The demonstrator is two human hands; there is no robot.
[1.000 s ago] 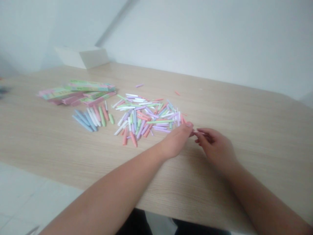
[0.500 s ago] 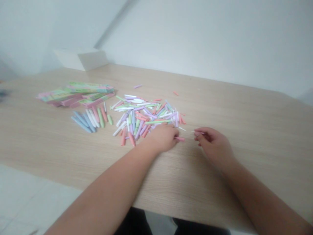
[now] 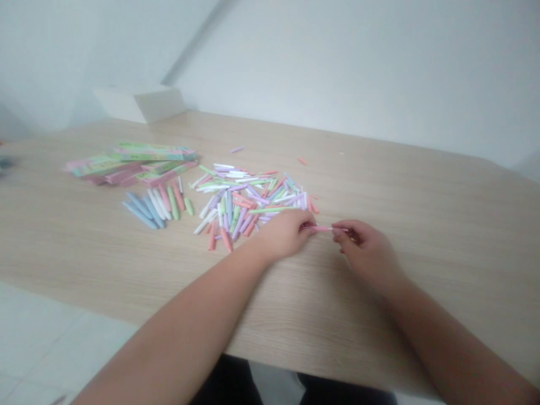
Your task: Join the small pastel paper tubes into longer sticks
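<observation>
My left hand [image 3: 284,233] and my right hand [image 3: 365,250] meet just above the wooden table [image 3: 422,191], right of a heap of pastel pen parts [image 3: 248,199]. A thin pink pen piece [image 3: 323,229] bridges the two hands, pinched by the fingers of each. Both hands are closed around it. The heap holds several barrels and caps in pink, lilac, green, white and orange.
A short row of assembled pens [image 3: 158,203] lies left of the heap. Flat pink and green packets [image 3: 130,160] are stacked behind them. A white box [image 3: 139,102] stands at the far left by the wall. A few stray pieces [image 3: 302,161] lie beyond the heap.
My left hand drew back to the heap, picked up a pink piece, then brought it to my right hand. The two pieces now meet between the hands.
</observation>
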